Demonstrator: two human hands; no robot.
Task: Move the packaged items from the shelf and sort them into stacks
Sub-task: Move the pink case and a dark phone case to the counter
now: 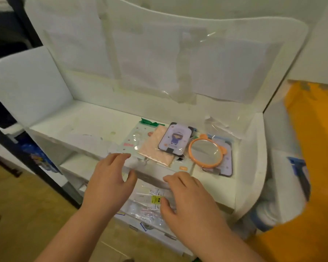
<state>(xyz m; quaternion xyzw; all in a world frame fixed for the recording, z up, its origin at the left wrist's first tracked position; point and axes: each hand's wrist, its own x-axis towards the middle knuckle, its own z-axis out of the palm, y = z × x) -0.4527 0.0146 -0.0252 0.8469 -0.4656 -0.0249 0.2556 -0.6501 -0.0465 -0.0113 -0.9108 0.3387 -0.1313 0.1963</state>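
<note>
A white shelf (pixel 51 127) is seen holding wrapped items at its right: an orange-rimmed mirror (pixel 205 151), a purple card (pixel 175 138), a pink packet (pixel 155 148). Left hand (pixel 107 183) and right hand (pixel 187 197) are held released, fingers spread, over clear packets (pixel 150 201) below the shelf's front edge.

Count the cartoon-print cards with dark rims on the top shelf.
2. One card lies mid-shelf, overlapping the pink packet. The second card sits to its right, mostly covered by the orange round mirror. More may be hidden underneath.
</note>
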